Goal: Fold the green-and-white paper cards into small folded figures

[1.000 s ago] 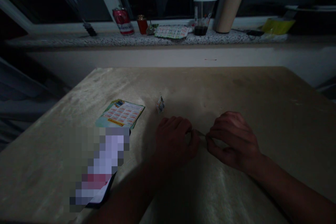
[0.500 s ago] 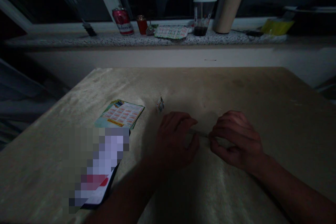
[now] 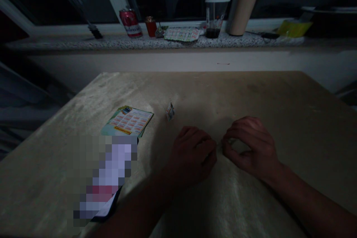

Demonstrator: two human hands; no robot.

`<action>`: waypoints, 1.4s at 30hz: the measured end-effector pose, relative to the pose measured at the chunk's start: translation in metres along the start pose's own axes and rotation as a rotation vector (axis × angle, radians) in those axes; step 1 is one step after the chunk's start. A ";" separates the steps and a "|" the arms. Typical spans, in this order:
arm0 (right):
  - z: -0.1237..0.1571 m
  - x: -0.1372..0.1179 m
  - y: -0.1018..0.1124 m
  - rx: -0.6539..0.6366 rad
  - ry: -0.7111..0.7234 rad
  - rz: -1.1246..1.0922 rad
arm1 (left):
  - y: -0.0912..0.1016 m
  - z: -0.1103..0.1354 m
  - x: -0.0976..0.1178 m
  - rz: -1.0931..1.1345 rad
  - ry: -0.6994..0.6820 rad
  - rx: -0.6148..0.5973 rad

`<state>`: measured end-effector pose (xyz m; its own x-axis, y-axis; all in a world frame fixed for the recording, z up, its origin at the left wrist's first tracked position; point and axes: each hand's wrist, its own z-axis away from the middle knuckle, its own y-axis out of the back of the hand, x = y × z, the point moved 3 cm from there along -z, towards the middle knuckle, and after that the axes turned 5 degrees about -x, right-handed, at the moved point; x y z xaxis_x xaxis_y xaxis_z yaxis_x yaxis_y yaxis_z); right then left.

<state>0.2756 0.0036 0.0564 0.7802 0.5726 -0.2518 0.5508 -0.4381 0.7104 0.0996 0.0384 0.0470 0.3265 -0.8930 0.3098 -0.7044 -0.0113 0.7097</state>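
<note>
My left hand [image 3: 192,156] rests on the pale table [image 3: 264,93] with its fingers curled under. My right hand [image 3: 251,148] lies beside it, fingertips pinched together near the left hand's knuckles. Whatever sits between the two hands is too small and dark to name. A small crumpled wrapper [image 3: 170,112] lies on the table just beyond my left hand. Further left lies a green printed card [image 3: 128,121] with a grid of red cells, and nearer me a blurred-out flat object [image 3: 104,176].
A stone window ledge [image 3: 69,42] runs behind the table. On it stand a red can [image 3: 130,23], a small red cup [image 3: 151,26], a printed sheet [image 3: 182,34], a lidded drink cup [image 3: 216,13], a tall beige cylinder [image 3: 245,2] and a yellow bag [image 3: 295,26].
A thin strip was stretched between my two hands; now the hands have drawn together, the left fingers have curled in, and the strip no longer shows.
</note>
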 end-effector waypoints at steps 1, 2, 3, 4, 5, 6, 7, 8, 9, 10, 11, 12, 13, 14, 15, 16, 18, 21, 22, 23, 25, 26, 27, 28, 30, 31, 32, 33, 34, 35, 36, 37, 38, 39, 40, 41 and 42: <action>0.000 0.002 0.001 0.000 -0.010 0.008 | 0.000 0.000 0.000 0.003 -0.003 0.009; 0.000 0.003 0.002 0.000 -0.018 0.017 | 0.000 0.001 0.000 0.005 -0.002 0.015; 0.000 0.005 0.003 0.000 -0.026 0.025 | 0.000 0.001 -0.001 0.008 0.001 0.018; 0.001 0.007 0.004 0.003 -0.034 0.034 | 0.000 0.001 -0.001 0.012 0.007 0.019; 0.001 0.009 0.005 0.004 -0.044 0.040 | 0.000 0.001 -0.001 0.016 0.013 0.022; 0.001 0.012 0.005 0.003 -0.057 0.044 | 0.001 0.001 -0.002 0.022 0.021 0.030; 0.002 0.014 0.006 0.006 -0.070 0.049 | 0.003 0.001 -0.002 0.030 0.026 0.043; 0.002 0.016 0.007 0.007 -0.084 0.053 | 0.005 0.001 -0.002 0.041 0.031 0.063; 0.003 0.018 0.008 0.016 -0.102 0.056 | 0.007 0.001 -0.002 0.055 0.040 0.087; 0.004 0.020 0.009 0.026 -0.123 0.055 | 0.009 0.001 -0.002 0.073 0.055 0.112; 0.006 0.022 0.010 0.034 -0.148 0.044 | 0.011 0.001 -0.003 0.098 0.085 0.133; 0.007 0.024 0.010 0.040 -0.180 0.019 | 0.012 0.002 -0.004 0.135 0.133 0.148; 0.009 0.026 0.009 0.040 -0.219 -0.023 | 0.012 0.003 -0.007 0.186 0.206 0.160; 0.012 0.027 0.007 0.038 -0.266 -0.079 | 0.011 0.005 -0.010 0.252 0.300 0.171; 0.014 0.028 0.004 0.029 -0.320 -0.153 | 0.009 0.007 -0.014 0.331 0.407 0.176; 0.017 0.030 0.001 0.029 -0.379 -0.230 | 0.006 0.010 -0.018 0.421 0.524 0.193; 0.022 0.031 -0.008 0.023 -0.496 -0.405 | -0.002 0.015 -0.024 0.604 0.710 0.205; 0.025 0.031 -0.017 0.031 -0.601 -0.613 | -0.012 0.019 -0.028 0.806 0.861 0.175; 0.026 0.031 -0.019 0.037 -0.616 -0.652 | -0.013 0.019 -0.029 0.849 0.882 0.157; 0.025 0.031 -0.020 0.040 -0.625 -0.677 | -0.014 0.019 -0.029 0.877 0.896 0.139; 0.025 0.032 -0.020 0.043 -0.629 -0.699 | -0.015 0.020 -0.030 0.904 0.905 0.115; 0.025 0.032 -0.019 0.041 -0.624 -0.699 | -0.014 0.020 -0.030 0.908 0.906 0.107; 0.024 0.032 -0.019 0.037 -0.616 -0.695 | -0.014 0.020 -0.031 0.903 0.909 0.102; 0.024 0.032 -0.018 0.033 -0.602 -0.690 | -0.013 0.020 -0.031 0.892 0.911 0.094; 0.023 0.032 -0.017 0.028 -0.575 -0.677 | -0.012 0.020 -0.031 0.860 0.902 0.068; 0.023 0.032 -0.017 0.029 -0.565 -0.670 | -0.011 0.020 -0.030 0.844 0.893 0.056; 0.023 0.031 -0.016 0.031 -0.558 -0.661 | -0.011 0.019 -0.029 0.832 0.878 0.046; 0.022 0.032 -0.016 0.033 -0.554 -0.649 | -0.010 0.018 -0.028 0.821 0.861 0.036; 0.023 0.032 -0.016 0.033 -0.551 -0.635 | -0.009 0.018 -0.027 0.809 0.843 0.029; 0.023 0.032 -0.016 0.032 -0.545 -0.621 | -0.008 0.017 -0.026 0.795 0.829 0.019; 0.023 0.032 -0.015 0.030 -0.537 -0.609 | -0.008 0.017 -0.025 0.779 0.819 0.003; 0.023 0.032 -0.015 0.025 -0.529 -0.600 | -0.008 0.017 -0.024 0.761 0.810 -0.022; 0.023 0.032 -0.016 0.016 -0.522 -0.593 | -0.007 0.017 -0.024 0.727 0.797 -0.050; 0.022 0.032 -0.016 0.007 -0.520 -0.588 | -0.007 0.016 -0.024 0.671 0.779 -0.083; 0.022 0.032 -0.016 -0.006 -0.523 -0.583 | -0.005 0.016 -0.025 0.585 0.752 -0.115; 0.022 0.032 -0.016 -0.019 -0.529 -0.577 | -0.003 0.015 -0.025 0.470 0.713 -0.144; 0.021 0.032 -0.016 -0.037 -0.536 -0.572 | -0.001 0.014 -0.026 0.338 0.667 -0.163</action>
<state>0.2982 0.0144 0.0225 0.4203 0.2860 -0.8611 0.9073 -0.1471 0.3940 0.0831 0.0553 0.0299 0.4578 -0.3747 0.8063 -0.7488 0.3265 0.5768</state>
